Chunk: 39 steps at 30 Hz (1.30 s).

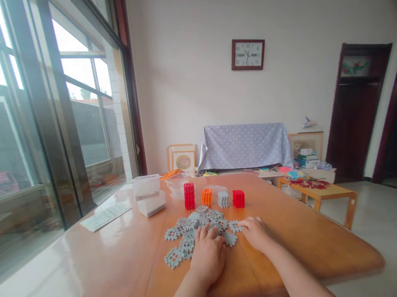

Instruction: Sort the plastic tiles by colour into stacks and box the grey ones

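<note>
A loose pile of grey square interlocking plastic tiles [186, 239], with notched edges and some with window-like openings, lies on the wooden table. My left hand [208, 254] rests over the near side of the pile, its fingers apart and stretched onto the tiles. At the pile's right edge, my right hand [257, 233] has its fingers bent together at the rim of a grey window tile [234, 226]. Just left of that hand lies a solid grey tile [230, 239]. Behind the pile stand a tall red stack [189, 196], an orange stack [207, 197], a light grey stack [223, 199] and a short red stack [238, 199].
White plastic boxes [151, 204] and a printed sheet [105, 217] lie on the table's [300, 237] left side. A clear plastic container [176, 187] is behind the stacks. A small wooden table [321, 191] stands beyond the right edge; glass windows line the left.
</note>
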Each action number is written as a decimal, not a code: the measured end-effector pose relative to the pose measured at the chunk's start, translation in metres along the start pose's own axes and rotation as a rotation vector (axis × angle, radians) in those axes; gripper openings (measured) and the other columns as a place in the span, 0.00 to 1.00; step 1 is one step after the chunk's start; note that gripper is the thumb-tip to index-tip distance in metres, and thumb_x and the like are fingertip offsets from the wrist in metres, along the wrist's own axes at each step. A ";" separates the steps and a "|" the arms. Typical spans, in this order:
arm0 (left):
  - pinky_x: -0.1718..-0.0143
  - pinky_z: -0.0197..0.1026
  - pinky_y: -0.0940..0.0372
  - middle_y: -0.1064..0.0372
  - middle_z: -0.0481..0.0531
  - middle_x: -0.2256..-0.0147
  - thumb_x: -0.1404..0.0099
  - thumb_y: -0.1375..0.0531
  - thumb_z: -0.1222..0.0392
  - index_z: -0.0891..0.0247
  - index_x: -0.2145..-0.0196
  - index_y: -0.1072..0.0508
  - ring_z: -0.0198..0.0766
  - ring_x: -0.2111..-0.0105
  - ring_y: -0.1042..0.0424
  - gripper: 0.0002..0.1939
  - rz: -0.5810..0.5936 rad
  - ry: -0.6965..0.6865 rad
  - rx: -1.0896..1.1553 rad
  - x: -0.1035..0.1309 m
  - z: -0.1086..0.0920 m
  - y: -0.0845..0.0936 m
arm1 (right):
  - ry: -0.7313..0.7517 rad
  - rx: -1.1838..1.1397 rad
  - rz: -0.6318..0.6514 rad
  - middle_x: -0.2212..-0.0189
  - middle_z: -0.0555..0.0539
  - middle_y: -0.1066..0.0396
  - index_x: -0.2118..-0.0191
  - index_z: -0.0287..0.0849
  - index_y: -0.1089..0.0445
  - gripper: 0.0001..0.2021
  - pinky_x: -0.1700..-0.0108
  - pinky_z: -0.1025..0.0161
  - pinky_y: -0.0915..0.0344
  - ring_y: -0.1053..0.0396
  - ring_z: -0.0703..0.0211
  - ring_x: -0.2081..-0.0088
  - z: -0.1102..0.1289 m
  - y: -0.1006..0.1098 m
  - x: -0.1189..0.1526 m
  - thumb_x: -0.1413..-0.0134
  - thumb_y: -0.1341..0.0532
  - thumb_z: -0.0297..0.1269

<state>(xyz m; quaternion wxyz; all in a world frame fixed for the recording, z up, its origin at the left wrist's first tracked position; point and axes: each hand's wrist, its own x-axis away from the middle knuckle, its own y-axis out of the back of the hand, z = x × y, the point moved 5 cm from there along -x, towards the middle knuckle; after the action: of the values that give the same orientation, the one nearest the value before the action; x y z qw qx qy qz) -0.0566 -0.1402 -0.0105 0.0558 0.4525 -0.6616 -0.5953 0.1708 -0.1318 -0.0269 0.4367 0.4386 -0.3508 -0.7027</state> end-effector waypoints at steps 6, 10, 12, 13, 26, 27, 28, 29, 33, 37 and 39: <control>0.33 0.65 0.53 0.31 0.55 0.42 0.31 0.47 0.64 0.57 0.54 0.22 0.55 0.34 0.45 0.15 -0.026 0.025 0.010 -0.003 0.007 -0.005 | 0.049 -0.020 -0.024 0.55 0.46 0.26 0.53 0.50 0.23 0.13 0.51 0.62 0.39 0.31 0.53 0.51 0.023 0.010 0.016 0.37 0.44 0.39; 0.33 0.65 0.53 0.32 0.55 0.40 0.32 0.46 0.64 0.57 0.56 0.21 0.56 0.33 0.46 0.14 -0.022 0.018 0.000 -0.004 0.009 -0.008 | 0.155 -0.054 0.031 0.55 0.48 0.27 0.56 0.53 0.23 0.13 0.53 0.61 0.40 0.32 0.52 0.51 0.047 0.004 0.032 0.44 0.36 0.50; 0.33 0.65 0.53 0.32 0.54 0.40 0.31 0.46 0.63 0.57 0.57 0.21 0.56 0.33 0.46 0.14 -0.014 0.016 -0.001 -0.003 0.008 -0.008 | 0.171 -0.066 0.048 0.57 0.46 0.27 0.59 0.51 0.22 0.13 0.54 0.60 0.40 0.32 0.49 0.51 0.053 0.001 0.036 0.48 0.33 0.50; 0.33 0.65 0.54 0.32 0.54 0.40 0.31 0.46 0.63 0.57 0.57 0.21 0.56 0.34 0.46 0.14 -0.013 0.017 0.001 -0.003 0.007 -0.007 | 0.171 -0.076 0.052 0.59 0.46 0.27 0.62 0.50 0.22 0.11 0.55 0.59 0.41 0.32 0.48 0.52 0.055 -0.001 0.037 0.48 0.33 0.49; 0.33 0.62 0.53 0.26 0.56 0.48 0.34 0.43 0.61 0.56 0.44 0.31 0.53 0.38 0.39 0.21 -0.112 0.077 0.016 0.001 0.007 0.002 | 0.004 -0.593 0.021 0.74 0.48 0.27 0.70 0.45 0.33 0.23 0.67 0.62 0.40 0.30 0.55 0.70 0.029 -0.009 0.027 0.36 0.53 0.56; 0.33 0.63 0.54 0.26 0.56 0.48 0.34 0.42 0.58 0.56 0.43 0.31 0.54 0.38 0.39 0.21 -0.117 0.068 0.023 0.001 0.006 0.002 | -0.010 -0.646 0.031 0.73 0.48 0.27 0.70 0.44 0.33 0.23 0.67 0.62 0.39 0.30 0.55 0.70 0.030 -0.011 0.028 0.37 0.52 0.57; 0.33 0.64 0.54 0.26 0.56 0.48 0.35 0.40 0.54 0.56 0.42 0.32 0.54 0.38 0.38 0.23 -0.122 0.057 0.033 0.000 0.005 0.001 | -0.023 -0.699 0.043 0.73 0.48 0.27 0.70 0.44 0.32 0.24 0.67 0.62 0.38 0.30 0.55 0.71 0.032 -0.012 0.028 0.38 0.52 0.58; 0.33 0.64 0.55 0.26 0.56 0.47 0.36 0.38 0.51 0.55 0.41 0.33 0.55 0.39 0.38 0.26 -0.128 0.046 0.043 0.000 0.004 0.001 | -0.037 -0.750 0.056 0.74 0.48 0.27 0.69 0.43 0.31 0.24 0.66 0.62 0.38 0.30 0.56 0.71 0.035 -0.013 0.028 0.38 0.51 0.59; 0.33 0.63 0.53 0.27 0.56 0.47 0.38 0.34 0.51 0.56 0.40 0.35 0.52 0.43 0.34 0.30 -0.173 0.037 0.068 -0.002 0.005 0.003 | -0.107 -0.940 0.106 0.74 0.47 0.26 0.69 0.42 0.30 0.26 0.67 0.62 0.37 0.30 0.57 0.72 0.050 -0.017 0.027 0.41 0.48 0.62; 0.43 0.57 0.40 0.26 0.56 0.52 0.34 0.39 0.56 0.58 0.41 0.33 0.50 0.49 0.31 0.24 -0.214 0.074 0.077 -0.008 0.009 0.009 | -0.167 -1.063 0.156 0.70 0.44 0.25 0.66 0.42 0.29 0.25 0.76 0.66 0.46 0.30 0.58 0.72 0.060 -0.021 0.022 0.42 0.46 0.61; 0.45 0.56 0.39 0.27 0.57 0.51 0.35 0.39 0.56 0.59 0.41 0.34 0.51 0.49 0.31 0.25 -0.232 0.070 0.085 -0.013 0.012 0.013 | -0.180 -1.093 0.175 0.68 0.43 0.25 0.64 0.41 0.28 0.24 0.77 0.67 0.47 0.28 0.57 0.71 0.061 -0.021 0.018 0.41 0.46 0.60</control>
<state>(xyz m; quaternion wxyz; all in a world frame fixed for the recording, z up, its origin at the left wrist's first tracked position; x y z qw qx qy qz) -0.0633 -0.1246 0.0024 -0.0099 0.5484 -0.6272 -0.5530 0.1038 -0.1341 -0.0288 0.6256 0.0561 -0.0067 -0.7781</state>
